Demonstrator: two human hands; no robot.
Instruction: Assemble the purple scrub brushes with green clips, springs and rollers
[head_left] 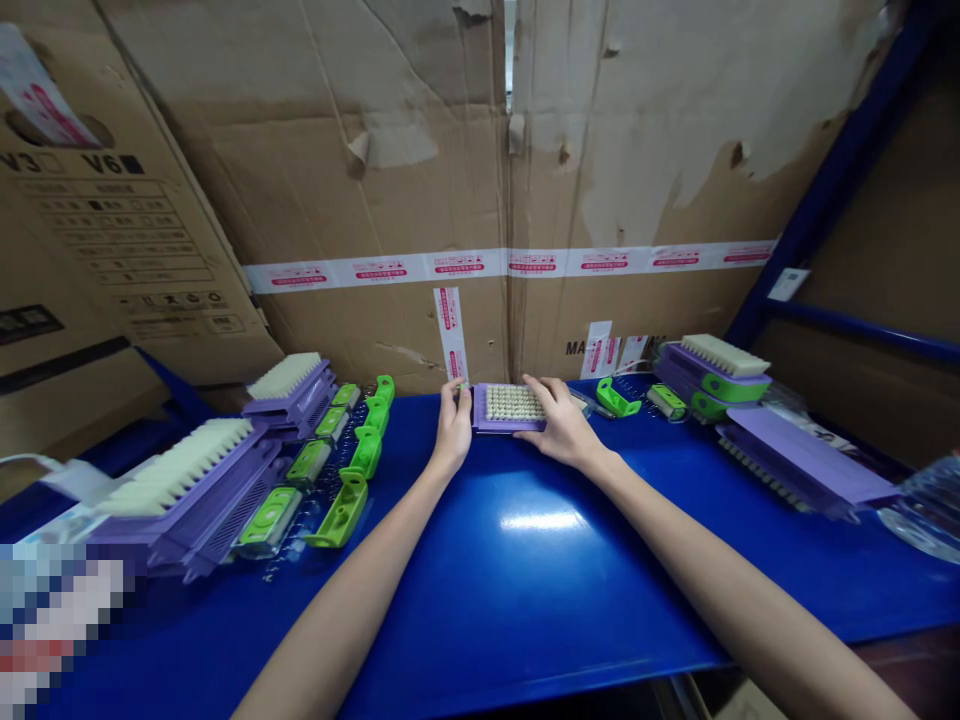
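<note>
Our right hand (564, 428) clamped on purple brush block (514, 405) near middle of desk's (525, 600) far edge; left hand (453, 430) at block's left end, grip we cannot tell. Green brackets (367, 452) toward left edge; purple-and-green stack (701, 380) near far right corner.

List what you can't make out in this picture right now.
All in the head view:
- Purple block: right end hidden by the right hand; underside turned out of sight.
- Left hand: too small to tell whether its fingers touch the block.
- Clear plastic: blurred, cut off by the right edge.
- Tape: fine print too small to read.
- Lower-left corner: covered by pixelation.
</note>
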